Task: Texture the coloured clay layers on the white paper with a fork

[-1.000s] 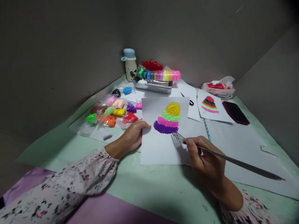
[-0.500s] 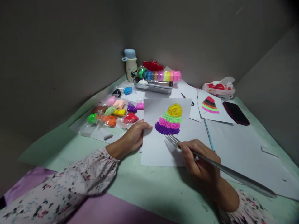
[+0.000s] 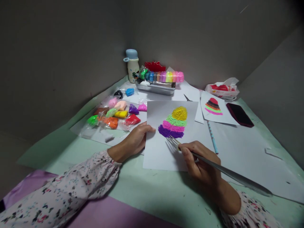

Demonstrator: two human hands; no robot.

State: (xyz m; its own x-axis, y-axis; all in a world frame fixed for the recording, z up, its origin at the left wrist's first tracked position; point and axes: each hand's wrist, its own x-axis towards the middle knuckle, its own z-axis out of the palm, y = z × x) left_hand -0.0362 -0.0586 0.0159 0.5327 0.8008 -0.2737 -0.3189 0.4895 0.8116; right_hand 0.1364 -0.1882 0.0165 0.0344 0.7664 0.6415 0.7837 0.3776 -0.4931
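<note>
A white sheet of paper (image 3: pixel 161 152) lies in front of me with a clay shape (image 3: pixel 174 123) on it, banded yellow, green, pink and purple. My left hand (image 3: pixel 135 139) rests on the sheet's left edge, fingers curled, pressing it down. My right hand (image 3: pixel 199 161) is closed round a long metal fork (image 3: pixel 223 171). The fork's tines touch the paper just below the purple band.
Bags of coloured clay (image 3: pixel 114 114) lie to the left. A metal tray (image 3: pixel 155 87), a row of clay tubs (image 3: pixel 163 76) and a small bottle (image 3: pixel 132 66) stand at the back. At right are a second clay picture (image 3: pixel 213 107), a dark phone (image 3: pixel 239 114), tissues (image 3: pixel 222 89) and a pencil (image 3: pixel 212 137).
My right hand has slid left with the fork, so the tines now sit under the middle of the purple band. The sheet has turned slightly. My left hand has stayed put.
</note>
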